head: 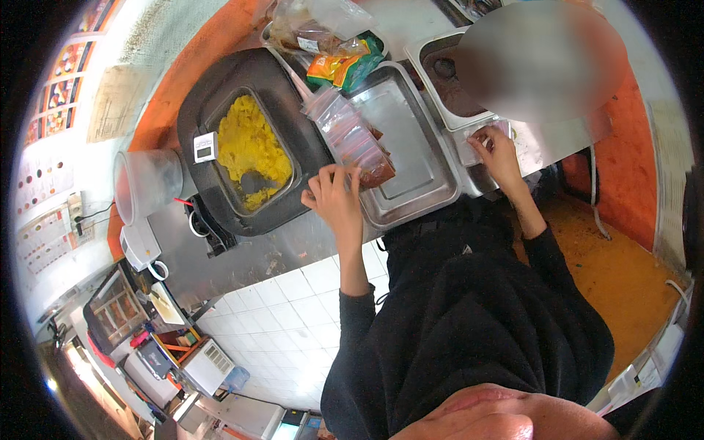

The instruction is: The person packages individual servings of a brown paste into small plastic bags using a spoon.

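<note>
My left hand (336, 201) is at the near end of a row of small zip bags (352, 135) with pinkish seals. Its fingertips meet the edge of the nearest bag; whether they grip it is unclear. Reddish-brown filling shows in the bags, which overlap along the left rim of a shallow steel tray (410, 140). To the right, my right hand (498, 157) pinches a clear plastic bag (470, 146) between thumb and forefinger. Beyond that hand stands a pale-rimmed container (432, 49) of dark brown food, partly hidden by a blurred patch.
Left of the tray, a black-rimmed pan (192, 104) holds yellow mashed food (250, 146), with a white digital timer (205, 147) on its rim. A clear plastic tub (148, 179) stands by the wall. Bagged goods (341, 63) crowd the back. A kitchen scale (142, 245) sits farther left.
</note>
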`<state>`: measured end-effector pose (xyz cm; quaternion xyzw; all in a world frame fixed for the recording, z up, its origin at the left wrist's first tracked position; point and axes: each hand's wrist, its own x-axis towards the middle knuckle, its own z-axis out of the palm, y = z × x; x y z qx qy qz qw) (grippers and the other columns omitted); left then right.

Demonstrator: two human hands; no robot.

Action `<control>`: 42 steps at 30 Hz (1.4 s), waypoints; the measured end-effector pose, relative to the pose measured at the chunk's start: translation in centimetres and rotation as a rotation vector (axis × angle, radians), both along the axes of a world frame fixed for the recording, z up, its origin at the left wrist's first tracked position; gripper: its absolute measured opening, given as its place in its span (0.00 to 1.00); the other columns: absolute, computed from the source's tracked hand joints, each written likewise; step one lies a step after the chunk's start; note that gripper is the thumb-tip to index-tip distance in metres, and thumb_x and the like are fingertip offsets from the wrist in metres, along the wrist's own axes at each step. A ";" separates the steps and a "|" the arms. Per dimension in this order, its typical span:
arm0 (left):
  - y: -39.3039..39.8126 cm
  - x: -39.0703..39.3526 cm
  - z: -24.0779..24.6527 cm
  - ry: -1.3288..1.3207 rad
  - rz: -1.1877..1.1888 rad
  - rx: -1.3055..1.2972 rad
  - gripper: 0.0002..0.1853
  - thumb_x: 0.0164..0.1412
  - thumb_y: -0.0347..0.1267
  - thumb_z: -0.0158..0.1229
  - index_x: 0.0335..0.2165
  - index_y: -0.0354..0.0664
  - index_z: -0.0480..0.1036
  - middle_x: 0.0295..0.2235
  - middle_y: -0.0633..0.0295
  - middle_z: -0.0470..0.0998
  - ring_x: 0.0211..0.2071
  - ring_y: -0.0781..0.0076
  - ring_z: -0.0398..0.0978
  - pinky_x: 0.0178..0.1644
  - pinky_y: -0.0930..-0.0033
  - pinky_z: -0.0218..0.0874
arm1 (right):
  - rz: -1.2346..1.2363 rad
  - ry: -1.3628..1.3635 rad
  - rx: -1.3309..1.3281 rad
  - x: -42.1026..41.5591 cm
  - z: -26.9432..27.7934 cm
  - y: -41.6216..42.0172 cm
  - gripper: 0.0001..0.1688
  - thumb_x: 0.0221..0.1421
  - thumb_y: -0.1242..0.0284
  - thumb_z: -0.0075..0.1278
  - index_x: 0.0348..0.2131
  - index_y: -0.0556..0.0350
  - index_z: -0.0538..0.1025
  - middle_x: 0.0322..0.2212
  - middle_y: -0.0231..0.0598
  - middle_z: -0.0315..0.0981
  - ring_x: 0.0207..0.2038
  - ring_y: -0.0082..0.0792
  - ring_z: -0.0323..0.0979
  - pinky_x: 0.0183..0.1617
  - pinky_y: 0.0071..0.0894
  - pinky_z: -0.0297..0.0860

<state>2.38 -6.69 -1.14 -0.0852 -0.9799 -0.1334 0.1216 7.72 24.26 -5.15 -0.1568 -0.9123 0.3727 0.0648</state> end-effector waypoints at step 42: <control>8.5 2.1 2.1 -0.595 -0.364 0.934 0.04 0.56 0.25 0.62 0.28 0.33 0.76 0.28 0.64 0.77 0.30 0.78 0.73 0.38 0.75 0.64 | 0.223 -0.166 -0.561 0.6 8.2 -5.8 0.12 0.57 0.70 0.55 0.29 0.65 0.76 0.21 0.33 0.73 0.25 0.20 0.72 0.30 0.20 0.68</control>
